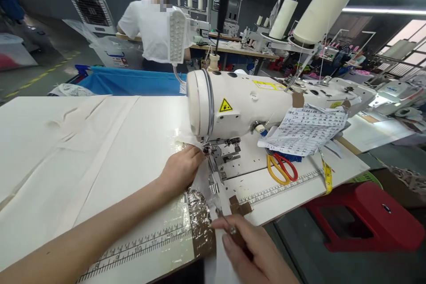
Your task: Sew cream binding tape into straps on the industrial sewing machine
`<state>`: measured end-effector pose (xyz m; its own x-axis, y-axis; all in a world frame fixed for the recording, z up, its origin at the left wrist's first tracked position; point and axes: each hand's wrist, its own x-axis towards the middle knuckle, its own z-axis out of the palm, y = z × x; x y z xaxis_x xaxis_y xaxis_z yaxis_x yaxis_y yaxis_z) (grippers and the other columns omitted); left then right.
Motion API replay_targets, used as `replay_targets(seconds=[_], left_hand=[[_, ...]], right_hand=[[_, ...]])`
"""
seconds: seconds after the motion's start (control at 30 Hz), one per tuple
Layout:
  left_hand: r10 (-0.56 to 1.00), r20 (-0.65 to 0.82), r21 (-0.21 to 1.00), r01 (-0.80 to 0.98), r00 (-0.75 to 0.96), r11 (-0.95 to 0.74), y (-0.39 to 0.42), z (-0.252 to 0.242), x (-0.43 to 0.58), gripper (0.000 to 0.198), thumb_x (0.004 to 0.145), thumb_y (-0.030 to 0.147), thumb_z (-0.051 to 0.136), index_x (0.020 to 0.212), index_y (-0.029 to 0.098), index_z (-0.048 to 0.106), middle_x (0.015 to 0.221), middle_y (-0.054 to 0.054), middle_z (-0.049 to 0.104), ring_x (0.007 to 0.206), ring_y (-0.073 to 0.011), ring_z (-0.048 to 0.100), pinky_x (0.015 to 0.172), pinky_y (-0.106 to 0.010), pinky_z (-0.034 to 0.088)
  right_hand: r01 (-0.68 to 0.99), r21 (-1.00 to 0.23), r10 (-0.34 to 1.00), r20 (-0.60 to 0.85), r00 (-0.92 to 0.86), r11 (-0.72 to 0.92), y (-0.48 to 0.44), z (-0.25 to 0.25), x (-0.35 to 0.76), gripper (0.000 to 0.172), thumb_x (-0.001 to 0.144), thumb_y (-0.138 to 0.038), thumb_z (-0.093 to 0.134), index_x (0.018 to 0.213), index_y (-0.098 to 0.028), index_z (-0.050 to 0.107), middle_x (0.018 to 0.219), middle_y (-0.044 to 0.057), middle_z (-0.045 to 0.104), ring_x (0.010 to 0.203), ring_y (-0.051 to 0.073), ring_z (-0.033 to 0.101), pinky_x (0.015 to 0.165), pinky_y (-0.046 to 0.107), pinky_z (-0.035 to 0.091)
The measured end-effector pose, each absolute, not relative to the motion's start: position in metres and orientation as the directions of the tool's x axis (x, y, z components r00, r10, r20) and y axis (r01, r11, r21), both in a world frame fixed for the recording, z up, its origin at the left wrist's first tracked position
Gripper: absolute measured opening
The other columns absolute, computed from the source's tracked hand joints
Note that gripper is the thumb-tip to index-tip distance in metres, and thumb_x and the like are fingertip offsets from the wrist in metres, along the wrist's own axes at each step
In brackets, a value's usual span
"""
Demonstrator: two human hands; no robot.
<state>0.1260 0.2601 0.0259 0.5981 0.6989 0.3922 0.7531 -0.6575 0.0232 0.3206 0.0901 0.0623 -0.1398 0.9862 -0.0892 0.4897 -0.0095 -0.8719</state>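
Observation:
At the needle area of a white sewing machine, my left hand has its fingers bent together on a piece of white fabric. The fingertips lie close to the presser foot and partly hide the fabric. Nearer the table's front edge, my right hand is closed around a slim metal tool with a brownish handle. Its pointed metal end reaches toward the metal guide in front of the needle. Below that guide, a white strip hangs over the edge beside my right hand.
White fabric pieces spread over the left tabletop. Right of the needle lie scissors with red and yellow handles, handwritten sheets and a yellow tape measure. A red stool stands at right. Another person works beyond.

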Motion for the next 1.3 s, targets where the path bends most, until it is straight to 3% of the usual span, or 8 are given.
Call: replay_targets(seconds=[0.17,0.33,0.5,0.7,0.83,1.3], left_hand=[[0.733,0.459,0.35,0.656,0.503,-0.669,0.268,0.019,0.115,0.033,0.101,0.032,0.042,0.087,0.018,0.068,0.095,-0.007,0.071,0.089,-0.0188,0.068,0.073,-0.029,0.057],[0.736,0.455,0.431,0.599,0.501,-0.675,0.27,0.023,0.112,0.032,0.098,0.037,0.045,0.084,0.02,0.069,0.094,-0.005,0.072,0.086,-0.0172,0.069,0.074,-0.027,0.056],[0.768,0.412,0.504,0.58,0.49,-0.64,0.274,0.024,0.111,0.035,0.095,0.047,0.048,0.082,0.022,0.069,0.092,-0.004,0.073,0.084,-0.0193,0.069,0.074,-0.029,0.055],[0.809,0.38,0.608,0.538,0.448,-0.584,0.276,0.023,0.112,0.033,0.091,0.05,0.055,0.079,0.023,0.071,0.088,-0.004,0.073,0.081,-0.0203,0.068,0.071,-0.029,0.054],[0.826,0.36,0.617,0.554,0.434,-0.56,0.277,0.024,0.112,0.033,0.089,0.05,0.056,0.079,0.023,0.071,0.088,-0.004,0.074,0.081,-0.0214,0.069,0.07,-0.03,0.054],[0.857,0.324,0.64,0.575,0.401,-0.51,0.278,0.023,0.111,0.032,0.086,0.051,0.059,0.079,0.023,0.071,0.089,-0.005,0.075,0.079,-0.0208,0.068,0.066,-0.029,0.054]], right_hand=[[0.593,-0.793,0.987,0.067,-0.147,0.142,0.113,0.05,0.328,0.031,0.104,-0.034,0.034,0.124,-0.02,0.053,0.073,-0.001,0.061,0.062,0.019,0.061,0.059,0.027,0.044],[0.703,-0.678,0.973,0.21,-0.093,0.214,0.137,0.037,0.319,0.032,0.101,-0.019,0.031,0.121,-0.012,0.054,0.074,0.004,0.065,0.054,0.018,0.058,0.051,0.028,0.039],[0.782,-0.539,0.914,0.394,-0.096,0.314,0.158,0.024,0.307,0.032,0.099,-0.017,0.041,0.124,-0.013,0.06,0.096,0.01,0.075,0.076,0.021,0.071,0.061,0.028,0.045],[0.857,-0.43,0.929,0.344,-0.133,0.282,0.169,0.026,0.299,0.028,0.096,-0.014,0.047,0.119,-0.017,0.063,0.085,0.003,0.072,0.069,0.019,0.068,0.053,0.03,0.037],[0.882,-0.4,0.947,0.293,-0.133,0.247,0.169,0.028,0.298,0.025,0.094,-0.014,0.049,0.114,-0.018,0.064,0.082,0.002,0.069,0.065,0.019,0.066,0.05,0.031,0.031],[0.857,-0.446,0.942,0.313,-0.12,0.257,0.167,0.025,0.3,0.022,0.096,-0.015,0.045,0.111,-0.017,0.06,0.087,0.003,0.072,0.067,0.019,0.068,0.051,0.031,0.032]])
